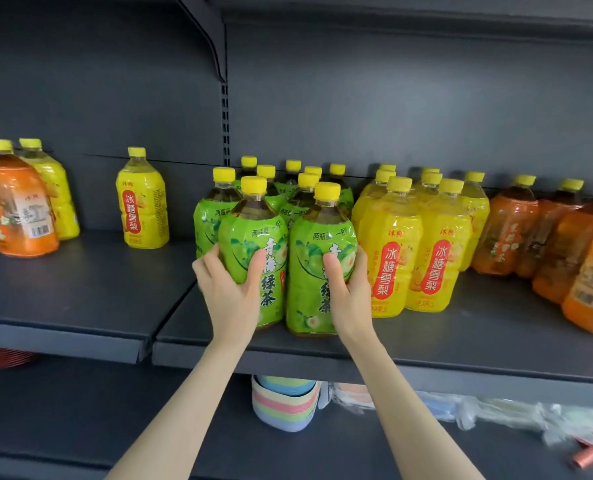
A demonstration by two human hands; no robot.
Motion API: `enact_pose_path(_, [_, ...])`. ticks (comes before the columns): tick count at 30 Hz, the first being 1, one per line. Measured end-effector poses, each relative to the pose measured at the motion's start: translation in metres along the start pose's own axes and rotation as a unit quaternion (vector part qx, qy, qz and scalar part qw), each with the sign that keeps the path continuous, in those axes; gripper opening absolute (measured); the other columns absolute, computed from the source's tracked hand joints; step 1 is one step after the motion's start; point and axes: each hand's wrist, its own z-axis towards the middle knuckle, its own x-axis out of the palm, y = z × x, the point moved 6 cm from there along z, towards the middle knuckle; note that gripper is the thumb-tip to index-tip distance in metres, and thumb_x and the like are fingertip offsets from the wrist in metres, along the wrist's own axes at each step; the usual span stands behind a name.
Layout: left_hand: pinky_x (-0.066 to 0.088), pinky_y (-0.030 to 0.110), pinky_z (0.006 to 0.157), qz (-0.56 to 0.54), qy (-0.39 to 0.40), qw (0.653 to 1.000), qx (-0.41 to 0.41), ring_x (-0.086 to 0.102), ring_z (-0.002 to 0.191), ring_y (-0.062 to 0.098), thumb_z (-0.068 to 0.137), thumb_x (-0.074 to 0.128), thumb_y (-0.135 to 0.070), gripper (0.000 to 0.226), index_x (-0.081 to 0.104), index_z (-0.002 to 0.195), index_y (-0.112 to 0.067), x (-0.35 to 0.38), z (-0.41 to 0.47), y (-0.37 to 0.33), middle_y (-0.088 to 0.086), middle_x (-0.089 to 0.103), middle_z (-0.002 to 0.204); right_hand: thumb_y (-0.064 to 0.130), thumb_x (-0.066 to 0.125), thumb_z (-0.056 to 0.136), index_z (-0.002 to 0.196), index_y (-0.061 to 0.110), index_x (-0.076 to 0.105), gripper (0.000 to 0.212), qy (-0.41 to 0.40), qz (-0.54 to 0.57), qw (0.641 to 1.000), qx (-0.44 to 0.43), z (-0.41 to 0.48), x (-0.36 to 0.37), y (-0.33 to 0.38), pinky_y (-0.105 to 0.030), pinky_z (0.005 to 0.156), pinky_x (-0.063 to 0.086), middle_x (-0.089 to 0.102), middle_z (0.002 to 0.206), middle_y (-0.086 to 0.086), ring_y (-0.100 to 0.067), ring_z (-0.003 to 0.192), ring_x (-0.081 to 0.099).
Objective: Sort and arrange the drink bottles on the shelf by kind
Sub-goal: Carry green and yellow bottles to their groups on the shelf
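Note:
Several green-label tea bottles stand grouped mid-shelf. My left hand (231,292) grips the front left green bottle (253,244). My right hand (350,292) grips the front right green bottle (317,244). Both bottles stand upright near the front edge of the dark grey shelf (461,348). Just right of them is a cluster of yellow-label bottles (416,244), then orange-label bottles (547,244) at the far right. On the left shelf section a lone yellow bottle (142,202) stands apart, with an orange bottle (14,209) and another yellow bottle (54,195) at the far left.
A slotted upright post (225,116) divides the two shelf sections. On the lower shelf sit a stack of pastel-striped items (284,403), clear plastic-wrapped goods (478,410) and something red (4,355) at the left. Bare shelf surface lies between the lone yellow bottle and the green group.

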Motion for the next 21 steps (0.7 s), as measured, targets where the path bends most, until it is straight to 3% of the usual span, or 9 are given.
enact_pose_path(2, [0.040,0.030,0.089,0.037,0.014,0.999,0.004,0.048,0.114,0.024,0.077,0.050,-0.062,0.083,0.040,0.134,-0.003,-0.003,-0.002,-0.003,0.005,0.040,0.121,0.057,0.049,0.084,0.148,0.019,0.027,0.078,0.008,-0.006,1.000,-0.002,-0.005,0.001,0.006,0.000,0.081,0.042,0.055,0.116,0.026,0.021,0.102,0.052])
enact_pose_path(5, [0.039,0.031,0.094,0.088,0.061,0.994,0.002,0.047,0.121,0.024,0.080,0.048,-0.062,0.085,0.034,0.144,-0.008,-0.010,-0.003,-0.004,0.008,0.044,0.132,0.056,0.047,0.085,0.152,0.022,0.018,0.081,0.014,-0.045,0.999,-0.002,-0.012,-0.002,0.017,-0.031,0.093,0.050,0.057,0.129,0.002,-0.012,0.106,0.058])
enact_pose_path(6, [0.040,0.035,0.098,0.100,0.079,0.992,0.000,0.046,0.124,0.025,0.081,0.049,-0.061,0.084,0.032,0.145,-0.009,-0.013,-0.002,-0.004,0.009,0.044,0.136,0.053,0.049,0.088,0.153,0.023,0.016,0.078,0.012,-0.069,0.998,-0.010,-0.016,-0.004,0.023,-0.035,0.095,0.048,0.054,0.134,0.000,-0.019,0.111,0.056])
enact_pose_path(9, [0.039,0.039,0.106,0.124,0.122,0.985,0.013,0.047,0.127,0.022,0.086,0.058,-0.050,0.073,0.036,0.145,-0.011,-0.027,-0.001,-0.007,0.007,0.051,0.138,0.036,0.055,0.096,0.152,0.025,0.022,0.066,-0.009,-0.162,0.984,-0.073,-0.029,-0.012,0.044,-0.033,0.104,0.041,0.037,0.152,0.001,-0.021,0.134,0.042])
enact_pose_path(12, [0.049,0.034,0.094,0.127,0.117,0.984,0.034,0.063,0.104,0.015,0.088,0.063,-0.036,0.044,0.060,0.124,-0.011,-0.047,0.002,-0.018,0.001,0.067,0.116,0.030,0.059,0.095,0.144,0.021,0.040,0.053,-0.020,-0.209,0.973,-0.097,-0.037,-0.013,0.064,-0.042,0.103,0.043,0.036,0.152,-0.008,-0.024,0.140,0.034])
enact_pose_path(15, [0.050,0.017,0.075,0.126,0.104,0.984,0.066,0.065,0.079,0.001,0.088,0.064,-0.032,0.020,0.070,0.098,-0.015,-0.066,0.007,-0.031,-0.007,0.070,0.084,0.027,0.062,0.093,0.126,0.015,0.060,0.035,-0.043,-0.235,0.966,-0.102,-0.043,-0.011,0.080,-0.033,0.096,0.040,0.041,0.148,-0.011,-0.025,0.136,0.037])
enact_pose_path(17, [0.045,0.006,0.069,0.121,0.102,0.983,0.088,0.064,0.075,-0.003,0.089,0.064,-0.029,0.014,0.070,0.092,-0.016,-0.080,0.013,-0.036,-0.010,0.069,0.078,0.022,0.063,0.092,0.112,0.010,0.068,0.024,-0.057,-0.249,0.957,-0.140,-0.050,-0.003,0.093,-0.026,0.085,0.036,0.048,0.140,-0.011,-0.024,0.127,0.045])
enact_pose_path(21, [0.042,0.001,0.067,0.093,0.098,0.985,0.110,0.064,0.076,-0.003,0.089,0.063,-0.025,0.007,0.068,0.087,-0.020,-0.117,0.027,-0.035,-0.014,0.067,0.074,0.017,0.063,0.091,0.099,0.006,0.070,0.015,-0.035,-0.214,0.962,-0.166,-0.063,0.036,0.106,-0.029,0.078,0.043,0.061,0.119,-0.008,-0.023,0.109,0.058])
